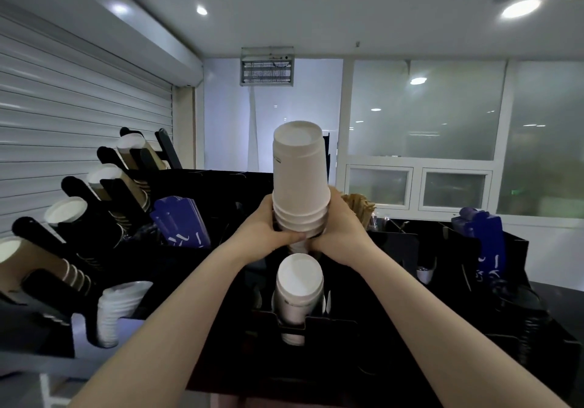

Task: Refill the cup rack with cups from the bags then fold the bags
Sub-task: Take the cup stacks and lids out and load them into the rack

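Observation:
A stack of white paper cups stands upside down, bottoms up, in the middle of the view. My left hand and my right hand both wrap around its lower rims from either side. Right below them a second white cup stack sits in a slot of the black cup rack. No bag shows in the view.
A black slanted rack at left holds several brown and white cup stacks. Blue sleeves stand behind it and more blue sleeves at right. Wooden stirrers sit behind my right hand. White cups lie low left.

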A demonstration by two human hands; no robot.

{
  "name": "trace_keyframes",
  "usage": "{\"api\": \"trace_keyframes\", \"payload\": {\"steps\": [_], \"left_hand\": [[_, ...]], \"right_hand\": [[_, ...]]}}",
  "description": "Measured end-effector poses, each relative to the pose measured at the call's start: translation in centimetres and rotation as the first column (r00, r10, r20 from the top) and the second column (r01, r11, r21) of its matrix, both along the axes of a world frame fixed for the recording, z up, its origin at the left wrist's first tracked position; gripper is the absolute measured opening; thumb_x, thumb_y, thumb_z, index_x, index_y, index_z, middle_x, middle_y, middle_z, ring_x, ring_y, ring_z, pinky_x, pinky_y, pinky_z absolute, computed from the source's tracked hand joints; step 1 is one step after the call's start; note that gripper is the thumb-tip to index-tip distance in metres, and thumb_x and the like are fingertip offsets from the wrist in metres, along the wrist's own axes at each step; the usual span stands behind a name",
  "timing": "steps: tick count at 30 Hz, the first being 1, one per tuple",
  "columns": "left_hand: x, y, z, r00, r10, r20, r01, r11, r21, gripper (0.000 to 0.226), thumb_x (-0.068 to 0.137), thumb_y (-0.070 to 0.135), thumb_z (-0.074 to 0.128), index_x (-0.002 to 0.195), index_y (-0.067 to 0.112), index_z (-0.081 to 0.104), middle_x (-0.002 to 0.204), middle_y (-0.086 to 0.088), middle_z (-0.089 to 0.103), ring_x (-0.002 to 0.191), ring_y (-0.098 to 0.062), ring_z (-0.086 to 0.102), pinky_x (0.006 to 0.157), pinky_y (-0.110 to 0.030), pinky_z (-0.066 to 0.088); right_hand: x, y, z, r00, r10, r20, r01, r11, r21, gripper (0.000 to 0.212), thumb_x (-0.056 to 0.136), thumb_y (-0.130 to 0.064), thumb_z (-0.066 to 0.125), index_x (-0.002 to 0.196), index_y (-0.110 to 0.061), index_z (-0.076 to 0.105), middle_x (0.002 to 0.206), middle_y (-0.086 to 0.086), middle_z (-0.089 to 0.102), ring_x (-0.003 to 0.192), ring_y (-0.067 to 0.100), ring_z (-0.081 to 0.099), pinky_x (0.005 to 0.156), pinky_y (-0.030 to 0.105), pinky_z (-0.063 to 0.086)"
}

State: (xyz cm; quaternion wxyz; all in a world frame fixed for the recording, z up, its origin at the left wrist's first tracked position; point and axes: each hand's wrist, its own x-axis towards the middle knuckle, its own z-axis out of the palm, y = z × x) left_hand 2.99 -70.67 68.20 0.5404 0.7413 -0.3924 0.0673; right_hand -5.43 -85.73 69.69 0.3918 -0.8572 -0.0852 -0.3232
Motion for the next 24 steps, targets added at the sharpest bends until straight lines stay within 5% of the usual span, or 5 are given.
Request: {"api": "trace_keyframes", "payload": {"steps": [7,13,16,20,24], "left_hand": [[-2.0,1.5,3.7,0.998,-0.01,0.057,0.015,0.995,-0.098,0.073,0.061,0.033,0.086,0.125,0.03,0.051,0.121,0.018,0.062,0.114,0.004,0.054,0.098,-0.028,0.044],[-3.3,1.5,8.8,0.971,0.1,0.219,-0.074,0.99,-0.124,0.076,0.053,0.058,0.077,0.121,0.037,0.05,0.114,0.029,0.06,0.104,0.017,0.051,0.084,-0.015,0.043],[-2.8,0.9,10.9,0.926,0.208,0.316,-0.199,0.978,-0.062,0.067,0.061,0.059,0.076,0.117,0.044,0.041,0.098,0.036,0.051,0.085,0.022,0.05,0.062,-0.006,0.038],[-1.4,-0.7,12.9,0.887,0.233,0.399,-0.243,0.97,-0.026,0.067,0.065,0.054,0.076,0.121,0.039,0.042,0.1,0.032,0.05,0.087,0.011,0.05,0.064,-0.008,0.034],[1.0,-1.8,13.9,0.905,0.165,0.391,-0.178,0.984,-0.003,0.061,0.066,0.05,0.076,0.114,0.057,0.04,0.094,0.041,0.052,0.088,0.015,0.052,0.062,-0.005,0.038]], "right_hand": [[-3.4,0.1,3.6,0.98,0.182,0.084,-0.19,0.977,0.1,0.058,0.072,-0.017,0.077,0.114,-0.046,0.049,0.1,-0.037,0.062,0.096,-0.019,0.055,0.069,0.0,0.041],[-5.0,0.7,8.2,0.948,0.108,0.298,-0.132,0.989,0.062,0.093,0.067,-0.056,0.072,0.145,-0.041,0.024,0.141,-0.026,0.038,0.105,-0.033,0.033,0.089,0.013,0.036],[-5.0,0.3,10.9,0.919,0.086,0.385,-0.108,0.993,0.035,0.086,0.067,-0.051,0.073,0.14,-0.045,0.028,0.135,-0.026,0.043,0.119,-0.013,0.038,0.089,0.017,0.036],[-4.1,0.0,14.4,0.9,0.065,0.431,-0.081,0.997,0.019,0.077,0.071,-0.032,0.079,0.132,-0.045,0.034,0.115,-0.029,0.052,0.106,-0.002,0.056,0.09,0.039,0.052],[-2.4,-0.9,16.1,0.89,0.02,0.455,-0.014,1.0,-0.016,0.082,0.069,-0.026,0.08,0.126,-0.058,0.031,0.109,-0.026,0.055,0.093,0.001,0.061,0.083,0.039,0.055]]}}
